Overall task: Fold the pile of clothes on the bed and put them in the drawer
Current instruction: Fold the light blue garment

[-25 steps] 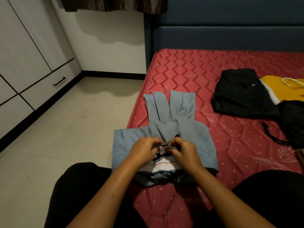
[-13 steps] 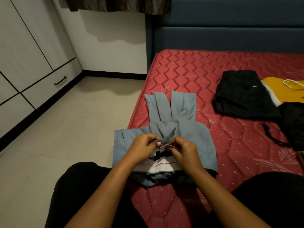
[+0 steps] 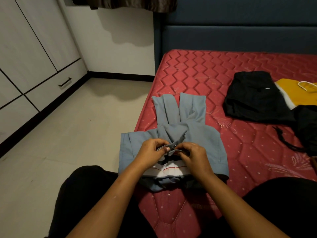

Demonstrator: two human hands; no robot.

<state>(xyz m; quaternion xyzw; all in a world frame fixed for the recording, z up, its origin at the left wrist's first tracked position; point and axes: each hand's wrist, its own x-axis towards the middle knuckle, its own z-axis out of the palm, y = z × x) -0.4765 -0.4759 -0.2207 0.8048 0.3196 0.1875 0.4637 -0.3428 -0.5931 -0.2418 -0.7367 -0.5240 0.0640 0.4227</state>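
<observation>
A red quilted mattress (image 3: 197, 79) fills the right of the head view, with a dark blue headboard (image 3: 240, 35) behind it and a pale tiled floor (image 3: 77, 134) on the left. White cupboards line the left wall, and the drawer (image 3: 51, 86) among them is closed, its black handle (image 3: 64, 82) facing the room.

The grey-blue trousers (image 3: 202, 134) lie at the near left edge of the mattress, waistband toward the person and legs pointing at the headboard. The waistband is open, showing a white lining with a red line. The left hand (image 3: 151, 152) and the right hand (image 3: 194, 154) meet over the middle of the waistband. Each pinches one end of it between thumb and curled fingers. A small metal clasp (image 3: 174, 146) shows just between the two sets of fingertips. The rest of the trousers rests flat on the mattress beneath and beyond the hands.

Well apart on the right lie a black garment (image 3: 253, 98), a yellow garment (image 3: 298, 95) with a white hanger (image 3: 307, 85) on it, and another dark garment (image 3: 307, 124) at the edge of view.
</observation>
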